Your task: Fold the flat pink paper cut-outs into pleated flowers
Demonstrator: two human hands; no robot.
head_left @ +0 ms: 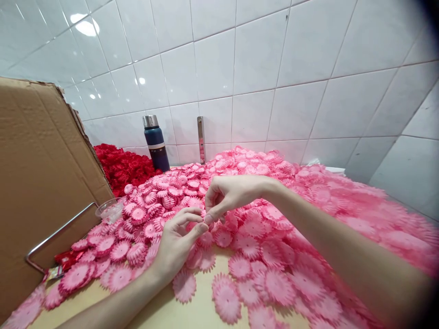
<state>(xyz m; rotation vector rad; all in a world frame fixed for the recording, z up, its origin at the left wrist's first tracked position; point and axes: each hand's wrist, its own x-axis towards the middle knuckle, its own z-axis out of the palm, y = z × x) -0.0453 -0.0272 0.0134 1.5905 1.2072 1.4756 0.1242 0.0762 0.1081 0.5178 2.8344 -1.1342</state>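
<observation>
I see left hand, right hand narrowed, fingertips meeting | grip: can't tell | pink petal discs behind, below them

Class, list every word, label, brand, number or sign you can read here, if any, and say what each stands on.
Readable text: none.
Small wrapper at lower left: any print is too small and blurred to read.
Dark blue bottle: no legible lettering.
Cardboard: no lettering visible.
Pink scalloped discs: no lettering visible.
</observation>
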